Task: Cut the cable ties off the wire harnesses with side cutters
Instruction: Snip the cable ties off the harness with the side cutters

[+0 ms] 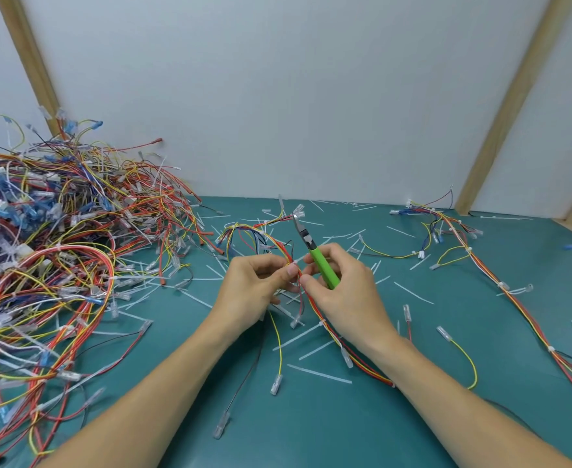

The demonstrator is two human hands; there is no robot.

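Note:
A wire harness [315,310] of red, yellow and orange wires runs between my two hands over the teal table. My left hand [255,288] pinches the bundle at a white cable tie [297,261]. My right hand [343,292] holds the green-handled side cutters [315,253] in its palm, jaws pointing up and away, while its thumb and forefinger also pinch the wires just right of the tie. The cutter jaws are clear of the harness.
A large tangled pile of harnesses [58,251] fills the left side. One long harness [480,265] lies at the right. Cut white tie pieces [318,373] are scattered over the teal mat [412,417]. A white wall with wooden battens stands behind.

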